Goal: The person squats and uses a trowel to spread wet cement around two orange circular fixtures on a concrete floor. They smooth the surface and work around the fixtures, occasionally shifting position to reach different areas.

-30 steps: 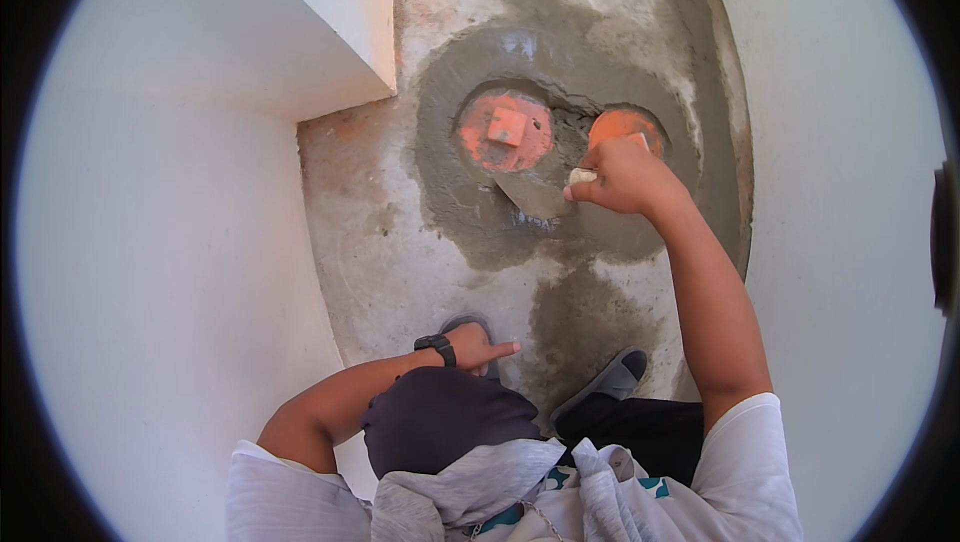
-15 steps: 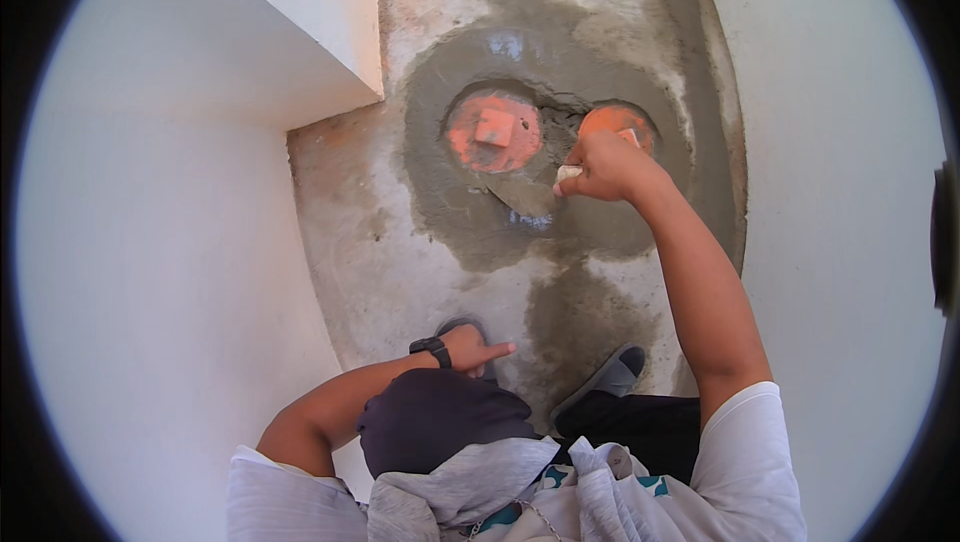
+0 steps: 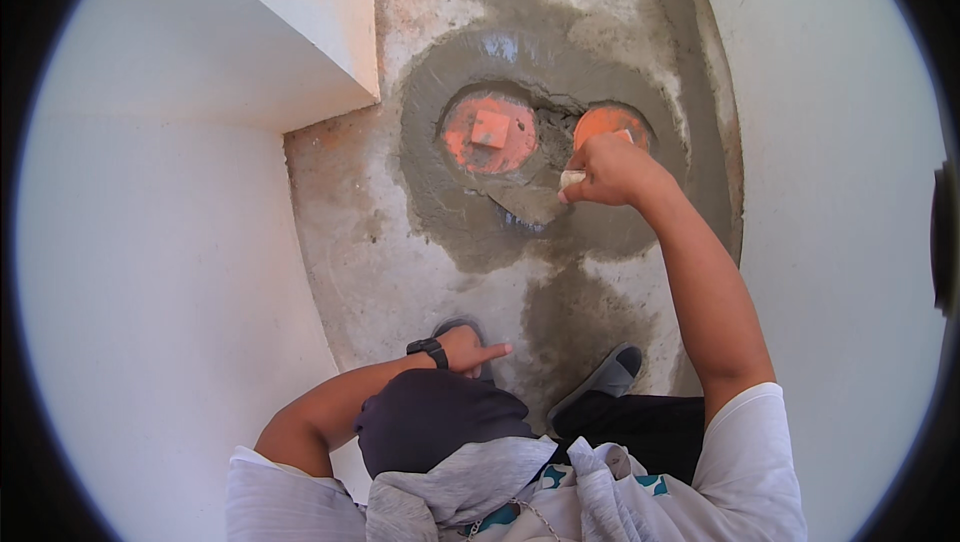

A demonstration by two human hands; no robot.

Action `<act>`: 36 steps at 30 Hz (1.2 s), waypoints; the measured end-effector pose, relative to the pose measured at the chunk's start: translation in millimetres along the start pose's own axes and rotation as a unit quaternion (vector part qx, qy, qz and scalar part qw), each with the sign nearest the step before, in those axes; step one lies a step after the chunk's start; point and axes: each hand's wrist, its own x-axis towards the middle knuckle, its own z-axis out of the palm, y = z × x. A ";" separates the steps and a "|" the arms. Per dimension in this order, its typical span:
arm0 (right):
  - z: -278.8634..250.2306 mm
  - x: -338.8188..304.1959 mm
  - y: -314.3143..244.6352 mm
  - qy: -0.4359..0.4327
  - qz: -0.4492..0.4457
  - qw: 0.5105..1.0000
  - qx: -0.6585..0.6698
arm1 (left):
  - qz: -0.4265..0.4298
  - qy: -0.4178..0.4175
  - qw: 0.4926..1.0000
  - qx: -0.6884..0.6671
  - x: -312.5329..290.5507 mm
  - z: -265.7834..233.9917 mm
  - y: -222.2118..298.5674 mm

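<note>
My right hand (image 3: 620, 172) is closed round the pale handle of a trowel (image 3: 528, 204). Grey mortar coats the blade, which lies against the wet mortar (image 3: 445, 212) just below and between two round orange caps. The left cap (image 3: 490, 134) shows whole, with a raised square in its middle and grey smears. Part of the right cap (image 3: 600, 124) is hidden behind my right hand. My left hand (image 3: 464, 350), with a black watch at its wrist, rests by my bent knee. One digit points right; its other fingers are partly hidden.
Rough concrete floor (image 3: 345, 212) surrounds the mortar patch, with a dark damp stain (image 3: 575, 312) nearer my feet. White walls stand on the left (image 3: 170, 272) and right (image 3: 830, 192). A white block corner (image 3: 335, 57) juts in at upper left. My grey sandal (image 3: 605, 382) is on the floor.
My right hand and the trowel have shifted very slightly to the right over the mortar. The left hand stays by the knee.
</note>
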 end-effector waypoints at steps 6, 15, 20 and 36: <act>-10.9 -3.6 2.0 0.000 0.013 1.000 0.009 | -0.001 0.004 1.000 -0.003 1.5 0.7 -3.2; -20.6 16.6 11.0 0.058 -0.023 0.998 -0.005 | 0.015 0.002 1.000 -0.002 3.4 0.7 -4.7; -14.1 24.2 18.1 0.045 -0.035 0.996 -0.065 | -0.012 -0.005 1.000 -0.003 1.7 0.3 -3.0; -36.7 12.9 0.3 0.041 0.024 0.998 -0.048 | -0.009 0.008 1.000 -0.005 1.5 2.1 -1.9</act>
